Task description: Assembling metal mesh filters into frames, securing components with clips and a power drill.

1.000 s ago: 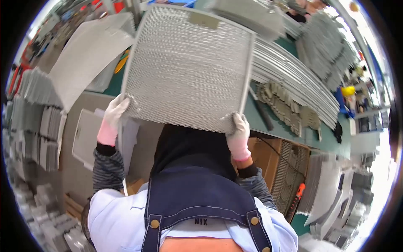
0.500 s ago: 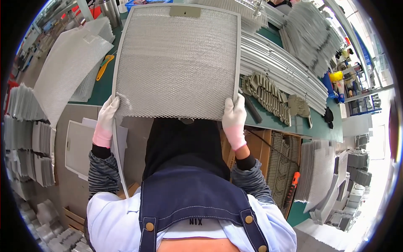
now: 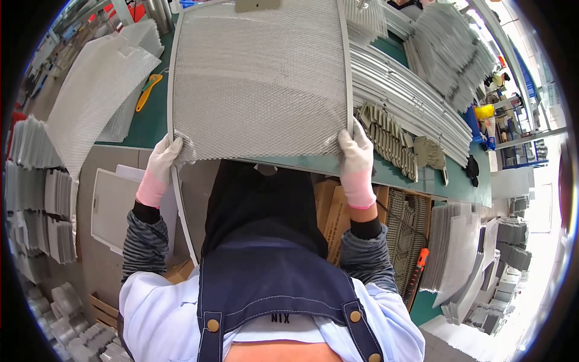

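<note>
A wide silver mesh filter panel (image 3: 259,84) is held out in front of me, with a thin metal frame along its left and right sides. Its near edge is bare mesh, slightly crumpled at both corners. My left hand (image 3: 160,166), in a white glove with a pink cuff, grips the near left corner. From there the loose end of a frame strip (image 3: 184,217) runs down toward my body. On the other side, my gloved right hand (image 3: 357,158) pinches the near right corner. A grey-beige plate (image 3: 258,5) sits at the far edge, partly cut off by the view.
On the green bench (image 3: 386,172) to the right lie long metal strips (image 3: 410,90), a row of beige metal pieces (image 3: 386,136) and stacked mesh sheets (image 3: 449,51). A yellow-handled tool (image 3: 148,92) lies on the left, beside mesh sheets (image 3: 96,84). Cardboard boxes (image 3: 338,217) stand below the bench.
The panel has moved away from me and slightly right, its far edge now leaving the view. My right hand has shifted right and turned, with its thumb over the mesh corner.
</note>
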### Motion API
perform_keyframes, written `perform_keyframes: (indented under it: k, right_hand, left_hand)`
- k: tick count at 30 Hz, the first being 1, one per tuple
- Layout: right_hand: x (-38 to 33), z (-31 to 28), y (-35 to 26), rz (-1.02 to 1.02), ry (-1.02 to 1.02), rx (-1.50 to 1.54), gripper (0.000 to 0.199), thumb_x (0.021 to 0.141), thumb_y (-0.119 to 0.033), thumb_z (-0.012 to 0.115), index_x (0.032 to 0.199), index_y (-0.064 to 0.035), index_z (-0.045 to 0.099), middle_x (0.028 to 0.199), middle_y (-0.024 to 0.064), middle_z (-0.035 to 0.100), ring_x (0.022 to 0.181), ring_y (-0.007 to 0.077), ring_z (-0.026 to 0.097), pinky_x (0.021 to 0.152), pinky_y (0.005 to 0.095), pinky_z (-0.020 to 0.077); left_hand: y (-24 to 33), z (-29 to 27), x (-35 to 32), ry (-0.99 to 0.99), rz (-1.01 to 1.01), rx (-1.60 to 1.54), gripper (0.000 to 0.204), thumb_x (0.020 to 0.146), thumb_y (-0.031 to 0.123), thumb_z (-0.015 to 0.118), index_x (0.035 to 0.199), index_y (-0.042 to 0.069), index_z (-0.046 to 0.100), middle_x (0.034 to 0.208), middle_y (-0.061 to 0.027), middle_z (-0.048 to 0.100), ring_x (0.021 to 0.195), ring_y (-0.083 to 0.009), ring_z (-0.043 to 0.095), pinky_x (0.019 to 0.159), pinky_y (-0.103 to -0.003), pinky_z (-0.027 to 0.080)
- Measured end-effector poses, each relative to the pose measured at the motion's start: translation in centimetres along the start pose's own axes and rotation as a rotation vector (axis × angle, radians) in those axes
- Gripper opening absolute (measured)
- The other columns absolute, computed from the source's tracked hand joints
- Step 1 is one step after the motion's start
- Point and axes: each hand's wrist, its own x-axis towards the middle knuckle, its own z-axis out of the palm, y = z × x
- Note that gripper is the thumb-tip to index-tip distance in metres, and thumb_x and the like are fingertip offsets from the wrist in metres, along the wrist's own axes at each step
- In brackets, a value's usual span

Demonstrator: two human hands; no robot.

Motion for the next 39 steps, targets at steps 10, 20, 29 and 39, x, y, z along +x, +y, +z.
perform_keyframes:
  k: [10, 20, 29, 39]
  right_hand:
    - [0.7, 0.4, 1.3, -0.124, -0.023, -0.333, 0.042, 0.095, -0.008, 0.052, 0.136, 0.0003, 0.045, 0.102, 0.0073, 0.065, 0.072, 0.0168, 0.061, 0.067, 0.0261, 0.0495]
    - [-0.1, 1.5, 1.8, -0.054, 0.087, -0.135, 0.037, 0.091, -0.004, 0.052, 0.127, 0.0045, 0.05, 0.1, 0.0043, 0.062, 0.08, 0.0083, 0.054, 0.071, 0.0234, 0.0454]
    - [-11.1, -1.3, 4.2, 0.195, -1.12, -0.555, 0.055, 0.091, -0.027, 0.056, 0.134, 0.0039, 0.042, 0.13, 0.0236, 0.051, 0.125, 0.0328, 0.047, 0.107, 0.0407, 0.0327]
    - [4.1, 5.4, -12.3, -1.213, -0.516, -1.567, 0.03, 0.074, -0.015, 0.071, 0.1, -0.0039, 0.063, 0.093, 0.0114, 0.063, 0.087, 0.03, 0.062, 0.075, 0.04, 0.0496]
  left_hand:
    - [0.7, -0.3, 0.5, 0.015, -0.041, 0.09, 0.033, 0.096, 0.027, 0.055, 0.116, 0.0, 0.054, 0.091, -0.0013, 0.061, 0.074, -0.0072, 0.056, 0.066, -0.02, 0.044]
    - [0.5, -1.3, 2.2, -0.126, -0.121, 0.131, 0.038, 0.095, 0.03, 0.056, 0.116, -0.001, 0.053, 0.092, -0.002, 0.06, 0.076, -0.0071, 0.055, 0.066, -0.022, 0.046]
    - [6.9, -11.1, 1.7, -0.54, -0.166, 0.858, 0.033, 0.087, 0.021, 0.062, 0.107, -0.005, 0.059, 0.087, -0.0007, 0.059, 0.081, -0.0119, 0.05, 0.075, -0.028, 0.043]
    - [14.7, 6.9, 4.9, -0.937, 0.252, 1.068, 0.033, 0.094, 0.027, 0.055, 0.103, -0.005, 0.058, 0.083, -0.0149, 0.06, 0.078, -0.0191, 0.057, 0.074, -0.034, 0.047]
